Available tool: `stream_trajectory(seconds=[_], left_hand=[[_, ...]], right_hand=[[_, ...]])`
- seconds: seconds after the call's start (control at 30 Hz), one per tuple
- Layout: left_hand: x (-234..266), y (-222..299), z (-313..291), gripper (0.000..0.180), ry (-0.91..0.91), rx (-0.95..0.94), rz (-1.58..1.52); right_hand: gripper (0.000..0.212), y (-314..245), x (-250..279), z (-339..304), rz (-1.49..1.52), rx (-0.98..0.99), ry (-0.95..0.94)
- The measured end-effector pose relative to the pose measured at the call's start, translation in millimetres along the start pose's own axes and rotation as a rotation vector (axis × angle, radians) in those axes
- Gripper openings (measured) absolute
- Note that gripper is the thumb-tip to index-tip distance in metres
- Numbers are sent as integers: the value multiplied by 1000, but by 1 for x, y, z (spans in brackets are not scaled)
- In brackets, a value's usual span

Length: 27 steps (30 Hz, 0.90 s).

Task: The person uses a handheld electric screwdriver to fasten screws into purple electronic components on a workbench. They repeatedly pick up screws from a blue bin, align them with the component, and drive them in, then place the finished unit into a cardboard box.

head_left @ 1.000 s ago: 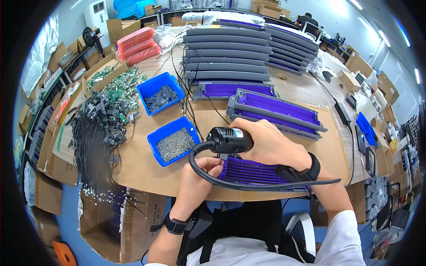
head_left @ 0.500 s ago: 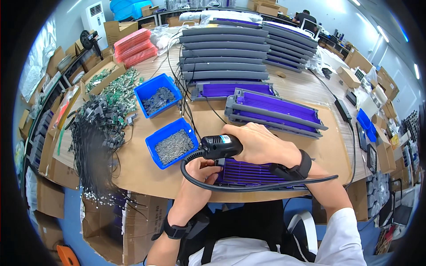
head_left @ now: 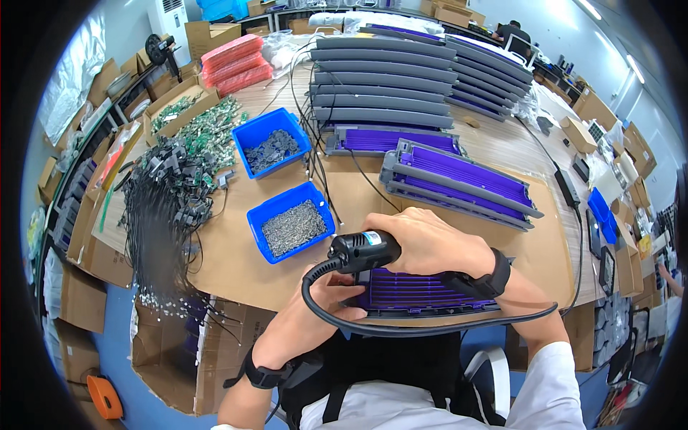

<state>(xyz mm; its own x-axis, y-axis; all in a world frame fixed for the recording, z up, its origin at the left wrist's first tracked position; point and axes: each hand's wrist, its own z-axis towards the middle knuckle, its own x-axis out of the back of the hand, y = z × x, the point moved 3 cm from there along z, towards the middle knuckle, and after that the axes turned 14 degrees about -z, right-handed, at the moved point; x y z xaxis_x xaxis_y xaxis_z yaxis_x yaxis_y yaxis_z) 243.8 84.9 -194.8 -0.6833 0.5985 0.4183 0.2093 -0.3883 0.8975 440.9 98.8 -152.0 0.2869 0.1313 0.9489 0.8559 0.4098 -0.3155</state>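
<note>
My right hand [head_left: 437, 244] is wrapped round a black corded electric screwdriver [head_left: 367, 250], holding it over the left end of a purple slatted housing [head_left: 423, 290]. Its tip is hidden behind the tool body and my hands. The housing lies at the table's near edge, partly covered by my right hand and wrist. Gripping the left end of that housing is my left hand [head_left: 319, 304], its fingers bent against the end and the thumb below. From the screwdriver's rear a thick black cable [head_left: 423, 330] loops in front of the housing and off to the right.
Left of my hands stand a blue bin of screws [head_left: 290, 229] and a blue bin of dark small parts [head_left: 272, 150]. Black-wired parts [head_left: 161, 208] and green circuit boards [head_left: 208, 129] are heaped further left. Beyond lie another purple-grey housing [head_left: 459, 183] and stacked grey housings [head_left: 383, 79].
The whole view has shifted, with the table things sitting further right. My right hand and the screwdriver have come lower, nearer me. My left hand has moved slightly down along the housing's end.
</note>
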Motion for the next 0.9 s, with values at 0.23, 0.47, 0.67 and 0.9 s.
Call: stream_trajectory(seconds=[0.23, 0.47, 0.67, 0.9], left_hand=[[4, -5, -3, 22, -107, -43, -43], [2, 2, -10, 20, -56, -102, -68], [1, 3, -9, 21, 19, -164, -24], [-14, -18, 17, 41, 234, -95, -112]], right_hand=[[35, 1, -1, 2, -7, 4, -13], [37, 0, -4, 0, -31, -10, 21], [42, 3, -7, -2, -54, -71, 0], [36, 2, -7, -2, -51, -40, 64]])
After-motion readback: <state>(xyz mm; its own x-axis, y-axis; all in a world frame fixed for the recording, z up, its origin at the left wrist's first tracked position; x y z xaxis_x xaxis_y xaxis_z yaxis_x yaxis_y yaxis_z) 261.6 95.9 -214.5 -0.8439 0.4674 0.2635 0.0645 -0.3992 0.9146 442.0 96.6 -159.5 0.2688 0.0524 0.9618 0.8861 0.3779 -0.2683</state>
